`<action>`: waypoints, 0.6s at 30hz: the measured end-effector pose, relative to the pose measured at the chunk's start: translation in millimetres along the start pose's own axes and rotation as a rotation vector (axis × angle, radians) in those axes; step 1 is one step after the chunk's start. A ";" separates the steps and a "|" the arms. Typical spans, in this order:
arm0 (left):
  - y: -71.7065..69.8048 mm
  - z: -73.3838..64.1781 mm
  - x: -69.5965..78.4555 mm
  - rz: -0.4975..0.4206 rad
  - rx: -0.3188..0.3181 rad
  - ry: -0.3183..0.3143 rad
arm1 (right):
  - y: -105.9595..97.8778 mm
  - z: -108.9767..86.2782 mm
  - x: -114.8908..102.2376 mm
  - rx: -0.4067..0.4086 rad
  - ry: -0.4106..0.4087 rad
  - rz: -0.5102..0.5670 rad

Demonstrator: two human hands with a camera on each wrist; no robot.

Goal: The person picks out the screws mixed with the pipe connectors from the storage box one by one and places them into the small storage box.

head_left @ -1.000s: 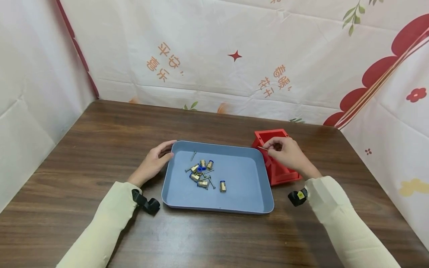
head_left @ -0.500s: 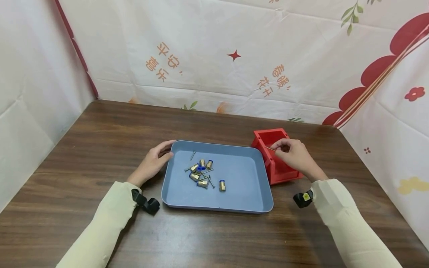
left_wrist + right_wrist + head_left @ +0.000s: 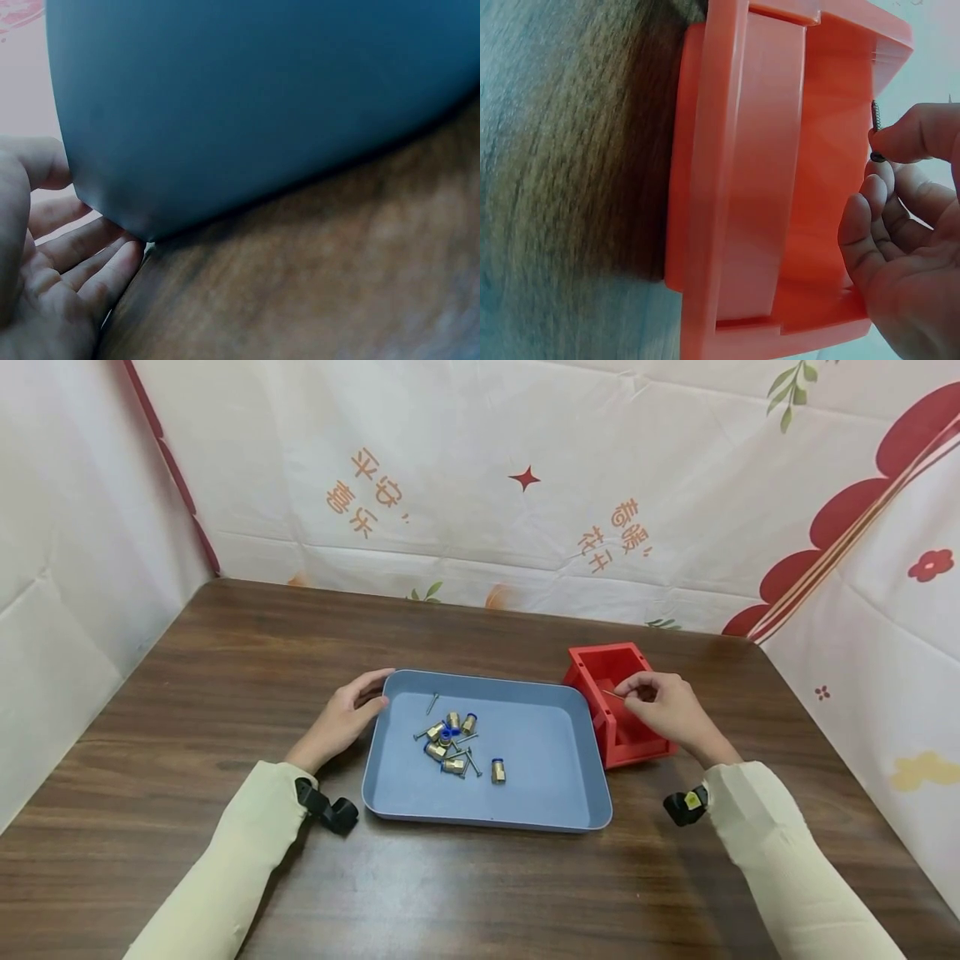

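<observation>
My right hand pinches a small screw between thumb and index finger, over the open red parts bin. In the right wrist view the screw's thread points away and its dark head shows near the fingertips. My left hand holds the blue-grey tray by its left edge, the thumb at the rim and the other fingers against the outside wall. Inside the tray several brass fittings with blue collars lie heaped with several screws. One fitting stands apart from the heap.
The bin stands right against the tray's right side on a brown wooden table. A printed white cloth hangs behind the table. Each wrist carries a black camera.
My right hand has shifted a little to the right, carrying the screw from the bin's left edge to over its opening. The left hand and the tray stay put.
</observation>
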State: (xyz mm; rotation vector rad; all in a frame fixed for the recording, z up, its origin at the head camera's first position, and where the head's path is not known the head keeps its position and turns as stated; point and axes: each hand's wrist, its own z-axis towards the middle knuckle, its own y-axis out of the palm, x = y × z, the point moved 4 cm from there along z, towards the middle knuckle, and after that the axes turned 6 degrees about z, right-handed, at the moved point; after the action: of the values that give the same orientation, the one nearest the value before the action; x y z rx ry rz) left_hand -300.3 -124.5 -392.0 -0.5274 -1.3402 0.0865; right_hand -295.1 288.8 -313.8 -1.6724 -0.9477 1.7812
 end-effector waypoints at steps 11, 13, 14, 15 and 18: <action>0.1 0.1 -1.5 0.000 -0.008 -0.003 | 1.5 0.0 1.2 0.011 -0.011 -0.004; 0.1 0.3 -2.3 -0.003 -0.009 -0.008 | 2.3 0.4 2.2 0.012 -0.015 -0.003; 0.0 0.5 -2.8 -0.005 -0.010 -0.010 | 2.8 0.4 2.9 0.012 -0.016 -0.005; 0.0 0.6 -3.2 -0.007 -0.010 -0.012 | 3.6 0.6 3.6 0.010 -0.016 -0.005; 0.1 0.8 -4.3 -0.007 -0.012 -0.015 | 5.3 0.5 5.2 0.009 -0.014 -0.004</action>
State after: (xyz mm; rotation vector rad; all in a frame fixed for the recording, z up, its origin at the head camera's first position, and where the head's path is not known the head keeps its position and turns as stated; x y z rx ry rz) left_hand -302.1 -125.7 -395.9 -0.5330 -1.3581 0.0776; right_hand -295.6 289.4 -321.2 -1.6540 -0.9467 1.7938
